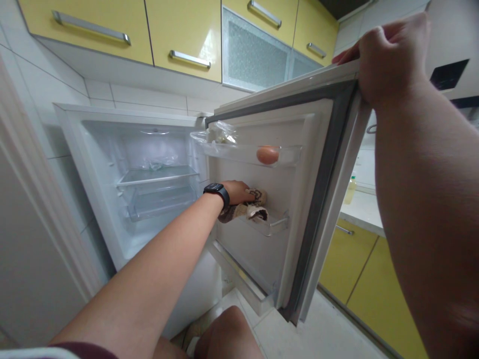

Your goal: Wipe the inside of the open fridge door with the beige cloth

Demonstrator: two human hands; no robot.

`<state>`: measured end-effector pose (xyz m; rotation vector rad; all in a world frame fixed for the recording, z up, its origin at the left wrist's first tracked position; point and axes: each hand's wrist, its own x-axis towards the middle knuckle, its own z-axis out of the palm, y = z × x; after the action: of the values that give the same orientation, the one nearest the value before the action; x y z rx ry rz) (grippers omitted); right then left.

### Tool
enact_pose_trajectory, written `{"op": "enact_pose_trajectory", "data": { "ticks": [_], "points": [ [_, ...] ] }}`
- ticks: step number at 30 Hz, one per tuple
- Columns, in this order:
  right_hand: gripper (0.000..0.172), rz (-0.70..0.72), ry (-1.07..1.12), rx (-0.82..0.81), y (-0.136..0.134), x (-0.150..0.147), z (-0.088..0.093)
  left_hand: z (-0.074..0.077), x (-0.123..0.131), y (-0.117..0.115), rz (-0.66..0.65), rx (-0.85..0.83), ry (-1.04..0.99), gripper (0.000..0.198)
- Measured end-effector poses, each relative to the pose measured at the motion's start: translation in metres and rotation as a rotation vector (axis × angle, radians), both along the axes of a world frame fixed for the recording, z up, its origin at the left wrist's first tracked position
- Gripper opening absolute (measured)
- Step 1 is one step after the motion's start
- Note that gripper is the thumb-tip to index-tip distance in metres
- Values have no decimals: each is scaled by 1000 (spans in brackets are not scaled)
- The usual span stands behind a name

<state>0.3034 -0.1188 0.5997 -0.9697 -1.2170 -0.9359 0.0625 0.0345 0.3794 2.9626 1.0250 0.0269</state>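
Observation:
My left hand point(238, 191), with a dark watch on its wrist, is closed around a crumpled brown and cream patterned cloth point(257, 197). It presses the cloth against the middle clear door shelf point(275, 227) of the open fridge door point(307, 169); part of that shelf is hidden behind hand and cloth. At the door's top outer corner my right hand point(392, 55) is wrapped over the edge. Above the left hand, the upper door shelf point(290, 154) bears a reddish-brown egg point(268, 155) and a clear plastic bag point(221, 133).
The fridge interior point(108, 149) stands open at left, with a glass shelf point(159, 174) bearing another plastic bag point(160, 163). A clear drawer point(160, 202) sits below. Yellow wall cabinets point(183, 30) hang overhead. Behind the door are a counter point(362, 214) and a bottle point(350, 190).

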Motion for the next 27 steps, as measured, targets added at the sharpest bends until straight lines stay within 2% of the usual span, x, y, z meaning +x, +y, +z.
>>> {"op": "enact_pose_trajectory", "data": {
  "ticks": [4,12,17,21,27],
  "points": [
    [40,-35,-8,-7,0,0,0,2,-1,-3,15,-2,-5,58],
    [39,29,-18,19,2,5,2,2,-1,-3,14,-1,0,56],
    [38,0,-16,14,3,7,2,0,-1,-4,6,34,23,58],
    [38,-17,-22,10,1,3,1,1,0,-8,-35,78,86,61],
    [35,-51,18,-30,-5,-6,-2,9,5,-13,-119,48,155,59]
  ]
}}
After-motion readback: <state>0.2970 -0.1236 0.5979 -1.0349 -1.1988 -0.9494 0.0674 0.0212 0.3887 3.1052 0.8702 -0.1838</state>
